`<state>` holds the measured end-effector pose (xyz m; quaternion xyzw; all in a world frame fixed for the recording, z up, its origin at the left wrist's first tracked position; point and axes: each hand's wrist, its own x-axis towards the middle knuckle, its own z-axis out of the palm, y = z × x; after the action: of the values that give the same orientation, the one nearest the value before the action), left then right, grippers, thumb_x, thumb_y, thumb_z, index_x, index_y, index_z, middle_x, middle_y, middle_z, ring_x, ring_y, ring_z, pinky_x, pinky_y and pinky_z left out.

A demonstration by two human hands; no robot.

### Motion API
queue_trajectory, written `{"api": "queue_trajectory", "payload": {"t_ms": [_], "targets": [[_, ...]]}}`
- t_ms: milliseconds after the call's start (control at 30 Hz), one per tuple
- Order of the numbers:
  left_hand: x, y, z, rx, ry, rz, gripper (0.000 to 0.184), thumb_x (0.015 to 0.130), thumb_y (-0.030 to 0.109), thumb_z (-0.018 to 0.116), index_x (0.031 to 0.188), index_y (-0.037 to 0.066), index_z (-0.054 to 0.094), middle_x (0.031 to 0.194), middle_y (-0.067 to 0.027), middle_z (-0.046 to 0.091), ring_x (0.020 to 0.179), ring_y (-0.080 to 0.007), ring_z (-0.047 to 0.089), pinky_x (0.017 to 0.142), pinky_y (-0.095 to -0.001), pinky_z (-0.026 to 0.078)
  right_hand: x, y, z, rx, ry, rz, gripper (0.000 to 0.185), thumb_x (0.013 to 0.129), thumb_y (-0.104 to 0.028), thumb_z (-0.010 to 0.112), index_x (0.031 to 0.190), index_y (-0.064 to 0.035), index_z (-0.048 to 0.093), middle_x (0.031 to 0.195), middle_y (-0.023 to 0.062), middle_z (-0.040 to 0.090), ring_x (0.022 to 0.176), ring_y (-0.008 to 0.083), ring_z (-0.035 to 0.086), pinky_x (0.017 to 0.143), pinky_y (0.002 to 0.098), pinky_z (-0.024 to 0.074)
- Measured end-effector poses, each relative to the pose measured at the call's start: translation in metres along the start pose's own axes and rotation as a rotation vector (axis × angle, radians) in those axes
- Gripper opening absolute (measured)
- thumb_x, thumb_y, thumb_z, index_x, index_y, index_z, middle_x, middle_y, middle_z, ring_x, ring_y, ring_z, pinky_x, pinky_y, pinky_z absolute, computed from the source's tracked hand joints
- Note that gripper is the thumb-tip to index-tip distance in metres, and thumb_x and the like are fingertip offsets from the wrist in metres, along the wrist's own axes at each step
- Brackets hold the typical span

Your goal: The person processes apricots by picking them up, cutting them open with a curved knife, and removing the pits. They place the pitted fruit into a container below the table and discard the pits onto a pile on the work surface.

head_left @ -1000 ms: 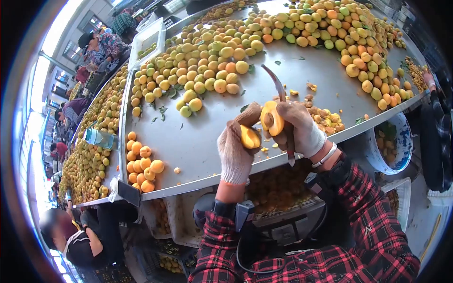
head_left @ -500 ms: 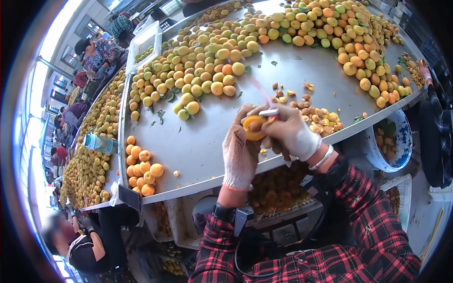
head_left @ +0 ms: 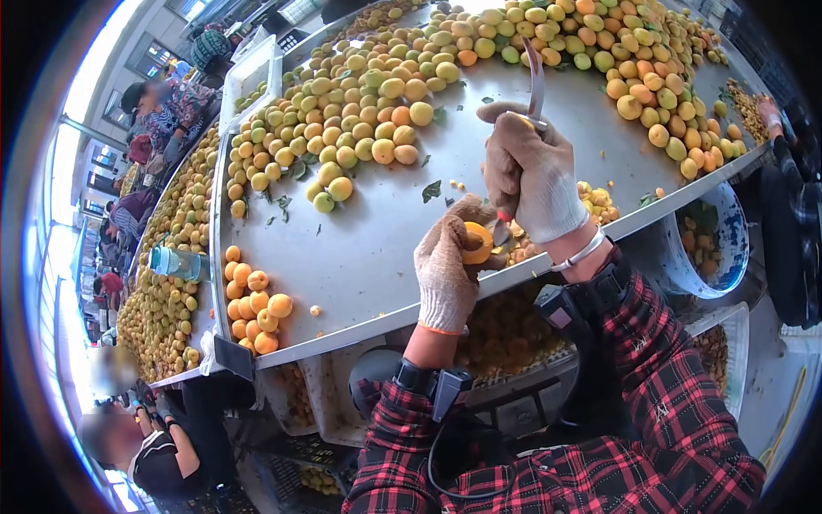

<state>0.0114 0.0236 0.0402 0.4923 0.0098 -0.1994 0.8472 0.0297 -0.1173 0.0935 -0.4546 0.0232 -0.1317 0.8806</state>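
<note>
One cut apricot (head_left: 485, 243) grasped by gloved left hand (head_left: 444, 265), curved knife (head_left: 537, 81) clenched in right hand (head_left: 535, 171), sleeve marks (head_left: 661, 410) unreadable

your left hand (head_left: 449, 265) and right hand (head_left: 533, 176) are wearing matt, rough-knit cloth gloves (head_left: 555, 206), while the curved blade (head_left: 537, 81) is gleaming as smooth metal. the cut fruit (head_left: 479, 245) is showing a smooth surface. your plaid shirt (head_left: 548, 484) is looking matt, in woven cloth. before you, the smooth metal table (head_left: 368, 257) is giving off a dull sheen, and a translucent plastic bottle (head_left: 175, 263) is catching light.
</note>
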Motion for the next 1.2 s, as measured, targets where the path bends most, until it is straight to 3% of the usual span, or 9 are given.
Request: {"api": "queue_trajectory", "payload": {"t_ms": [33,167,400,467,567,867,933,1067,1200], "targets": [[-0.003,-0.004,0.006,0.058,0.044,0.026,0.044,0.097,0.028,0.051,0.122,-0.008,0.056,0.105,-0.0178,0.065,0.077,-0.0272,0.07,0.053,-0.0316,0.056,0.001,0.001,0.001,0.041,0.022,-0.026,0.028,0.1,-0.022,0.055,0.113,0.0029,0.055,0.06,-0.0015,0.042,0.042,0.0073,0.037,0.036,0.023,0.0284],[-0.004,-0.006,0.012,0.12,0.01,-0.063,0.042,0.098,0.03,0.049,0.12,-0.005,0.059,0.095,-0.018,0.066,0.065,-0.0234,0.067,0.043,-0.0232,0.041,0.001,-0.001,0.0,0.014,0.058,-0.068,0.027,0.1,-0.023,0.056,0.111,0.0017,0.056,0.059,-0.0026,0.041,0.044,0.0063,0.036,0.039,0.0227,0.0301],[-0.004,-0.014,0.015,0.21,0.101,-0.09,0.033,0.098,0.027,0.053,0.107,-0.003,0.063,0.078,-0.0107,0.062,0.057,-0.0194,0.063,0.043,-0.0259,0.044,-0.005,0.006,-0.003,-0.071,-0.034,-0.181,0.013,0.095,-0.01,0.062,0.106,-0.0029,0.062,0.067,-0.0028,0.055,0.049,0.0022,0.047,0.042,0.019,0.0359],[0.0,-0.023,0.014,0.252,0.128,0.095,0.03,0.098,0.028,0.056,0.094,-0.001,0.063,0.072,-0.0066,0.058,0.054,-0.0156,0.059,0.044,-0.0261,0.045,-0.009,0.008,0.002,-0.098,-0.058,-0.2,0.013,0.094,-0.007,0.064,0.106,-0.0033,0.063,0.073,-0.0065,0.055,0.059,-0.0004,0.048,0.048,0.0168,0.0374],[-0.003,-0.029,0.008,0.303,0.111,0.089,0.027,0.101,0.02,0.049,0.102,-0.002,0.066,0.081,-0.004,0.061,0.067,-0.01,0.055,0.059,-0.0259,0.047,-0.012,0.014,0.003,-0.183,-0.077,-0.188,0.012,0.094,-0.006,0.062,0.106,-0.003,0.063,0.075,-0.0068,0.054,0.063,-0.0013,0.046,0.053,0.0154,0.0367],[-0.001,-0.034,-0.002,0.366,0.057,0.164,0.031,0.1,0.025,0.052,0.098,-0.004,0.063,0.079,-0.003,0.061,0.07,-0.008,0.053,0.064,-0.0243,0.045,-0.015,0.008,0.005,-0.092,-0.324,0.033,0.011,0.096,-0.007,0.058,0.102,0.0017,0.061,0.061,-0.003,0.049,0.046,0.0025,0.042,0.04,0.0187,0.0323],[0.0,-0.035,-0.01,0.641,-0.045,0.16,0.014,0.089,0.018,0.061,0.096,0.005,0.063,0.088,-0.0085,0.066,0.079,-0.0225,0.062,0.07,-0.0321,0.049,-0.013,0.007,0.001,-0.069,-0.392,0.049,0.022,0.096,-0.018,0.061,0.103,0.0021,0.059,0.058,-0.003,0.046,0.044,0.0036,0.04,0.039,0.0194,0.0319],[-0.004,-0.03,-0.012,1.081,-0.225,0.483,0.029,0.076,0.02,0.072,0.1,0.008,0.062,0.099,-0.0131,0.066,0.092,-0.0356,0.062,0.077,-0.0385,0.05,-0.015,0.002,0.001,-0.03,-0.508,0.068,0.044,0.092,-0.039,0.067,0.105,0.0022,0.057,0.053,-0.0034,0.041,0.04,0.0045,0.037,0.037,0.0202,0.0309],[-0.007,-0.032,-0.011,0.973,-0.353,0.605,0.041,0.065,0.014,0.074,0.102,0.006,0.058,0.097,-0.0191,0.06,0.092,-0.0417,0.057,0.077,-0.043,0.049,-0.018,-0.001,0.0,0.073,-0.579,0.094,0.018,0.096,-0.014,0.056,0.102,0.0032,0.059,0.055,-0.0011,0.045,0.041,0.0059,0.039,0.038,0.0207,0.0312]]}}
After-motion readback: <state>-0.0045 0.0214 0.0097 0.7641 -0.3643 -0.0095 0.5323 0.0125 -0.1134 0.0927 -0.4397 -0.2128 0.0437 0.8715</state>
